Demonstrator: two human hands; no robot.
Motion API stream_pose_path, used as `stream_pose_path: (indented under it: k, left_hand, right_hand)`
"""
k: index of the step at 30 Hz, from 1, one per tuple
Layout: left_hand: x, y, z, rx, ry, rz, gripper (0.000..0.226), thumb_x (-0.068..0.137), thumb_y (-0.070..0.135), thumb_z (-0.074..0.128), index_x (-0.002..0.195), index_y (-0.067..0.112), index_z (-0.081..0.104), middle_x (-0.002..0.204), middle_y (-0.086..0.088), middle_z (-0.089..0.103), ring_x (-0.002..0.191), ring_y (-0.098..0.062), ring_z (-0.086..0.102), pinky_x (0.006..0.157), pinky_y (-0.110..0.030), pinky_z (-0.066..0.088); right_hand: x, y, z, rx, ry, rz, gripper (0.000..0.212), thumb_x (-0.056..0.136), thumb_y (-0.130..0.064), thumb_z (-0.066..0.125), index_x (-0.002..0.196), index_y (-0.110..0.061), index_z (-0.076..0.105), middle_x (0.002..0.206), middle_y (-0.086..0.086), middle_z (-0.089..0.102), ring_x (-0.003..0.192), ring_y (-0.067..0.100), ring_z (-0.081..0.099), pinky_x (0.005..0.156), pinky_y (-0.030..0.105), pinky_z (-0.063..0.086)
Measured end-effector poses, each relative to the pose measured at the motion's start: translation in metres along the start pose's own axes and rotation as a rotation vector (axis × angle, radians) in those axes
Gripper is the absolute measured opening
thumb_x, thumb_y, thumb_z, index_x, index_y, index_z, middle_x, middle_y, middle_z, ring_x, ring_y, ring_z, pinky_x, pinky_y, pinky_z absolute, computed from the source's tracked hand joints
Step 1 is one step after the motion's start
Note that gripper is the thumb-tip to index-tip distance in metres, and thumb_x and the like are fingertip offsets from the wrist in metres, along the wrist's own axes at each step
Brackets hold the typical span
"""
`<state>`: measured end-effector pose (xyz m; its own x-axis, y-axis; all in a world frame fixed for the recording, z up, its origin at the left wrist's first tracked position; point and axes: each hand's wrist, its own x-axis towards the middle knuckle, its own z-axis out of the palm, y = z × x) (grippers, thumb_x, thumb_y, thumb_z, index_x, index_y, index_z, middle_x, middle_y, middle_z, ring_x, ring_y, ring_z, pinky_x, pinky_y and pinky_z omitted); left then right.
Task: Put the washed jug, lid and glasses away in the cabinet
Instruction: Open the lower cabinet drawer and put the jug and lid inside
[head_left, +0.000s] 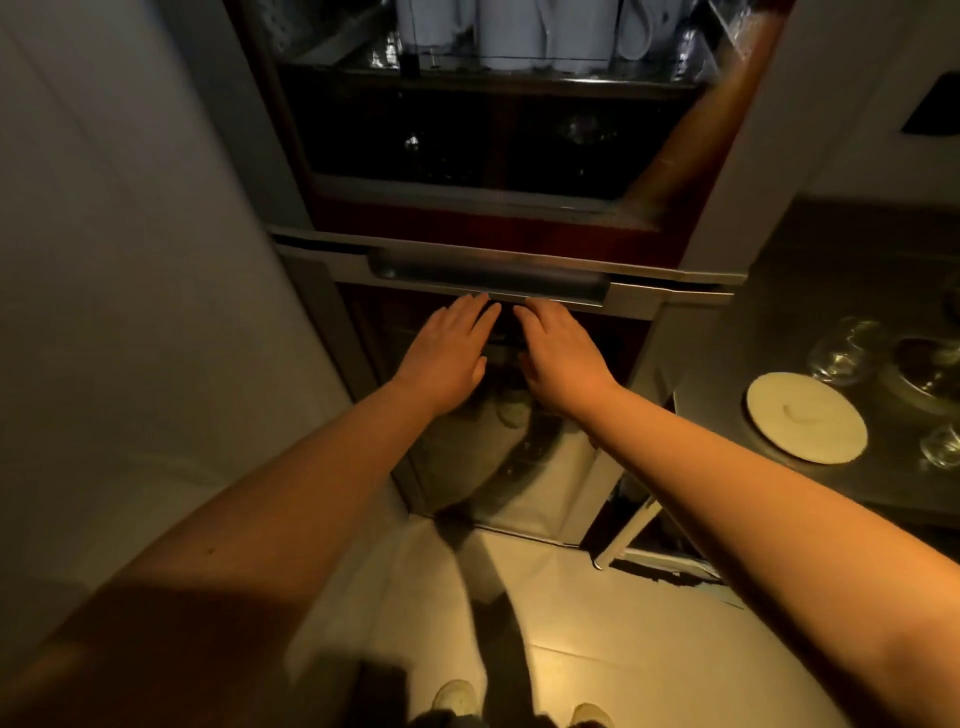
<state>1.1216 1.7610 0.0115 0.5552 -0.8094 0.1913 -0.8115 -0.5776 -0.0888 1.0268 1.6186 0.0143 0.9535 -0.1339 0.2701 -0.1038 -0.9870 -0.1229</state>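
Both hands at the cabinet handle

Up top, the cabinet (483, 156) shelf holds white mugs (511, 31). Left hand (449, 353) and right hand (558, 358) lie flat, fingers together, holding nothing, under its handle (488, 275). Lid (807, 417) and glasses (844, 351) sit on the counter (810, 291), right.

Cabinet handle rail (488, 283): brushed metal, satin sheen, centre of the frame.
Cabinet door (493, 457): dark glossy glass, mirror-like, below the rail.
Cabinet frame (691, 150): reddish-brown wood with a polished look, upper right.
Jugs (519, 31): smooth white, glossy; ceramic or plastic cannot be told, top.
Lid (807, 417): matt off-white disc, right.
Glasses (844, 351): clear shiny glass, right edge.
Counter (831, 280): dark, dull-sheen surface.
Floor (623, 649): pale smooth tiles, bottom.
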Motion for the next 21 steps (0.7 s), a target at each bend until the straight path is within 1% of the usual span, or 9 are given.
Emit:
stream_pose_path:
  k: [3, 5, 8, 10, 12, 15, 18, 21]
  left_hand:
    - [0.005, -0.027, -0.001, 0.027, 0.012, 0.045, 0.07, 0.09, 0.031, 0.054, 0.148, 0.016, 0.017, 0.155, -0.008, 0.017, 0.142, -0.024, 0.014, 0.115, -0.039, 0.012]
    - [0.005, -0.041, -0.001, 0.034, -0.021, 0.069, 0.071, 0.091, 0.031, 0.053, 0.148, 0.017, 0.014, 0.155, -0.008, 0.015, 0.143, -0.024, 0.012, 0.116, -0.041, 0.012]
    - [0.004, -0.058, 0.002, 0.043, -0.057, 0.086, 0.072, 0.092, 0.032, 0.051, 0.149, 0.017, 0.01, 0.156, -0.008, 0.011, 0.143, -0.023, 0.009, 0.117, -0.042, 0.011]
    - [0.006, -0.069, 0.006, 0.052, -0.062, 0.093, 0.072, 0.092, 0.032, 0.05, 0.149, 0.016, 0.008, 0.156, -0.008, 0.011, 0.143, -0.023, 0.009, 0.117, -0.041, 0.01]
    - [0.01, -0.076, 0.008, 0.07, -0.062, 0.101, 0.072, 0.093, 0.032, 0.049, 0.149, 0.014, 0.008, 0.156, -0.009, 0.011, 0.143, -0.024, 0.009, 0.116, -0.041, 0.01]
    - [0.016, -0.083, 0.008, 0.073, -0.059, 0.127, 0.073, 0.092, 0.032, 0.05, 0.149, 0.013, 0.008, 0.156, -0.01, 0.013, 0.143, -0.025, 0.01, 0.115, -0.041, 0.008]
    - [0.022, -0.086, 0.009, 0.021, -0.066, 0.14, 0.075, 0.092, 0.031, 0.051, 0.149, 0.015, 0.006, 0.156, -0.01, 0.012, 0.144, -0.024, 0.007, 0.115, -0.04, 0.004]
    - [0.023, -0.082, 0.009, -0.016, -0.066, 0.127, 0.075, 0.089, 0.028, 0.053, 0.148, 0.013, 0.008, 0.153, -0.012, 0.018, 0.141, -0.028, 0.013, 0.117, -0.041, 0.007]
  right_hand:
    - [0.014, -0.013, 0.006, -0.052, -0.033, 0.031, 0.069, 0.083, -0.019, 0.062, 0.143, -0.006, 0.03, 0.147, 0.014, 0.032, 0.137, 0.028, 0.027, 0.115, 0.041, 0.023]
    - [0.022, -0.02, 0.01, -0.103, -0.058, 0.059, 0.071, 0.083, -0.019, 0.062, 0.144, -0.005, 0.029, 0.148, 0.015, 0.03, 0.139, 0.029, 0.025, 0.115, 0.042, 0.021]
    - [0.032, -0.032, 0.012, -0.2, -0.076, 0.07, 0.071, 0.087, -0.021, 0.058, 0.146, -0.006, 0.022, 0.152, 0.015, 0.024, 0.141, 0.03, 0.018, 0.118, 0.043, 0.014]
    - [0.04, -0.039, 0.015, -0.212, -0.095, 0.085, 0.071, 0.089, -0.021, 0.055, 0.148, -0.007, 0.017, 0.154, 0.014, 0.02, 0.143, 0.029, 0.015, 0.118, 0.042, 0.011]
    - [0.047, -0.043, 0.016, -0.2, -0.109, 0.11, 0.073, 0.09, -0.021, 0.055, 0.148, -0.008, 0.014, 0.155, 0.014, 0.018, 0.143, 0.029, 0.013, 0.118, 0.042, 0.012]
    - [0.053, -0.048, 0.019, -0.224, -0.144, 0.137, 0.075, 0.089, -0.022, 0.055, 0.148, -0.006, 0.012, 0.154, 0.015, 0.017, 0.142, 0.031, 0.013, 0.118, 0.044, 0.012]
    - [0.057, -0.049, 0.021, -0.25, -0.138, 0.135, 0.075, 0.089, -0.025, 0.054, 0.148, -0.005, 0.013, 0.151, 0.015, 0.022, 0.14, 0.032, 0.018, 0.117, 0.046, 0.013]
    - [0.059, -0.049, 0.021, -0.254, -0.154, 0.137, 0.077, 0.087, -0.027, 0.055, 0.148, -0.004, 0.012, 0.15, 0.015, 0.023, 0.139, 0.032, 0.019, 0.117, 0.046, 0.012]
